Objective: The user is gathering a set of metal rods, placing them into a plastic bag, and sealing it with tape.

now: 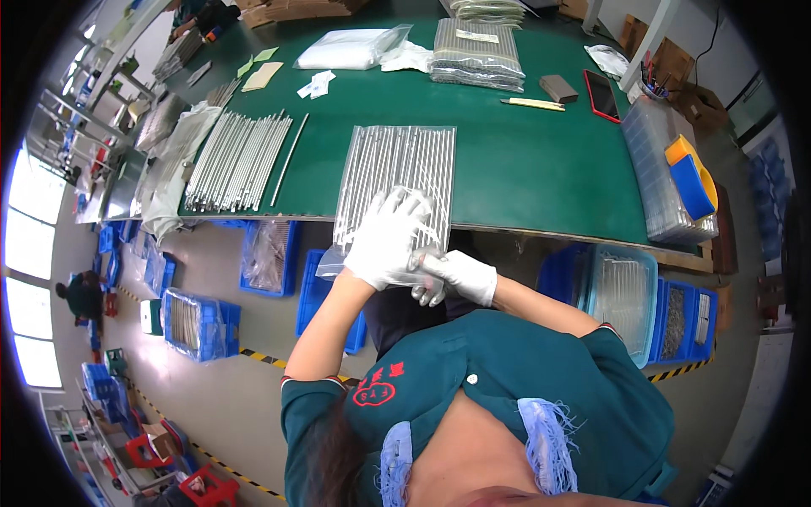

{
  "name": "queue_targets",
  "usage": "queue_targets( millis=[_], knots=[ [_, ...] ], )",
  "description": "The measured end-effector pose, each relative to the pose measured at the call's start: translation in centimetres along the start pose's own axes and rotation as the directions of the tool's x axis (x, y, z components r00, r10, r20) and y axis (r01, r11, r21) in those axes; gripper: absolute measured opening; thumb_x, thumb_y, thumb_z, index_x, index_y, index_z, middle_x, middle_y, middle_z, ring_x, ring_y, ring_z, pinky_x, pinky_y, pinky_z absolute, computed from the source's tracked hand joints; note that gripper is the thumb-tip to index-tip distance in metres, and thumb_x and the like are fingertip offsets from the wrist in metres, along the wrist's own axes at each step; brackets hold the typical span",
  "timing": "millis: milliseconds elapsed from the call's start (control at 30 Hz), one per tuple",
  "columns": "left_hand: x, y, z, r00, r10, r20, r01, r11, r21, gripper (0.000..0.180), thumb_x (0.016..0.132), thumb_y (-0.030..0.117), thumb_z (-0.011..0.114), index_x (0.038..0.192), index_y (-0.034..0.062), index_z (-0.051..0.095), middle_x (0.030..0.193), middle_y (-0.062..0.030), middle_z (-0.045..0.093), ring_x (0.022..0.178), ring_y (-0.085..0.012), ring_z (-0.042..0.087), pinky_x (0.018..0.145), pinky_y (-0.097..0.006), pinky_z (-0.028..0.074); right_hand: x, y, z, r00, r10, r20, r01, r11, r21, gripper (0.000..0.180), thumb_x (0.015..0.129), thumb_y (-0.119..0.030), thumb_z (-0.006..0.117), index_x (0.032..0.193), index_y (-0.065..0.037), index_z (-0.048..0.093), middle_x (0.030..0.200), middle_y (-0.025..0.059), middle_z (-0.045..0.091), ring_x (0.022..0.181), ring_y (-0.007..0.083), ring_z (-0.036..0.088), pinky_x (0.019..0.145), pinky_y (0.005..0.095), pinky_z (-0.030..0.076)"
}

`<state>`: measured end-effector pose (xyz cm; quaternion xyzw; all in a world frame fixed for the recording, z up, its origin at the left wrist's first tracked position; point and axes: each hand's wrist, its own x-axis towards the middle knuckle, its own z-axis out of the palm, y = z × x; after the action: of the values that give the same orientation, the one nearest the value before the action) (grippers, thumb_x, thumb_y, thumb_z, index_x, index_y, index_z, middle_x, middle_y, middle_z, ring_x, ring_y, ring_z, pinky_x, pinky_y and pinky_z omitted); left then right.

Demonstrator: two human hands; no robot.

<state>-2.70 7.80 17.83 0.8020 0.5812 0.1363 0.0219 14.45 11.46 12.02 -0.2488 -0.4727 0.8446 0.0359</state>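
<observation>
Bag of rods (pixel 405 152): lies flat at the middle of the front edge of the green table (pixel 541 169), near end overhanging; we count it as filled, with closing the mouth apparently left to do.
Left hand (pixel 389 238): gloved, palm down, fingers extended over the bag's near half; we cannot tell how hard it presses.
Right hand (pixel 456 277): gloved, just off the front edge; we see bent fingers pinching loose plastic at the bag's near end.
Loose rods (pixel 239 160): side by side at the front left corner, unbagged; we judge these as work left.
Single rod (pixel 290 160): apart, just right of that row.
Bag stack (pixel 477 55): near the far edge; we see rods in clear plastic and judge them done.
Plastic pile (pixel 348 51): left of the stack, white and translucent; we cannot make out any contents.
Blue crate (pixel 221 342): on the floor, beyond the left corner; we see plastic-wrapped long pieces inside.
Blue bin (pixel 290 275): below the front edge, holding crumpled clear plastic.
Pale tub (pixel 649 296): below the right front corner; we see long thin pieces through its lid.
</observation>
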Motion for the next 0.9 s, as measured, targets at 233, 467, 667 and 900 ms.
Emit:
queue_targets(
  millis=[233,467,667,900],
  knots=[
    [-3.3,-2.0,1.2,0.951,-0.264,-0.163,0.285,0.950,0.125,0.081,0.071,0.056,0.064,0.126,-0.0017,0.050,0.131,-0.0190,0.048,0.122,-0.0434,0.039,0.107,-0.048,0.025,-0.8,-0.5,0.0,0.999,0.022,-0.033,-0.022,1.000,-0.011,0.049,0.094,-0.041,0.049,0.063,-0.003,0.058,0.076,0.0142,0.066,0.066,0.0192,0.065,0.062,0.0285,0.052],
    [-3.8,-3.0,0.7,0.991,-0.069,-0.114,0.086,0.986,0.146,0.077,0.068,0.056,0.066,0.122,0.0033,0.053,0.126,-0.0143,0.053,0.118,-0.0375,0.045,0.104,-0.046,0.031,-0.3,0.7,0.5,0.997,0.029,0.077,-0.018,0.990,-0.140,0.048,0.093,-0.046,0.048,0.069,-0.005,0.057,0.077,0.0103,0.065,0.064,0.0131,0.061,0.059,0.0248,0.051],
    [-0.9,-3.0,2.0,0.948,-0.041,-0.315,0.088,0.987,0.138,0.065,0.067,0.045,0.070,0.115,0.0034,0.056,0.112,-0.0148,0.058,0.110,-0.0317,0.051,0.097,-0.042,0.037,-1.1,-2.1,0.0,0.984,-0.107,-0.142,0.116,0.992,0.054,0.041,0.094,-0.034,0.051,0.062,-0.008,0.049,0.059,0.0037,0.054,0.051,0.0102,0.052,0.048,0.0225,0.042],
    [0.9,1.5,4.6,0.938,-0.144,-0.315,0.208,0.961,0.182,0.065,0.080,0.050,0.057,0.120,-0.0006,0.053,0.123,-0.0201,0.052,0.117,-0.0349,0.046,0.100,-0.046,0.033,-7.1,-3.9,-2.1,0.978,-0.121,-0.168,0.064,0.948,-0.311,0.050,0.094,-0.040,0.048,0.056,-0.008,0.047,0.056,0.0069,0.056,0.048,0.0125,0.054,0.049,0.0256,0.045]
  ],
)
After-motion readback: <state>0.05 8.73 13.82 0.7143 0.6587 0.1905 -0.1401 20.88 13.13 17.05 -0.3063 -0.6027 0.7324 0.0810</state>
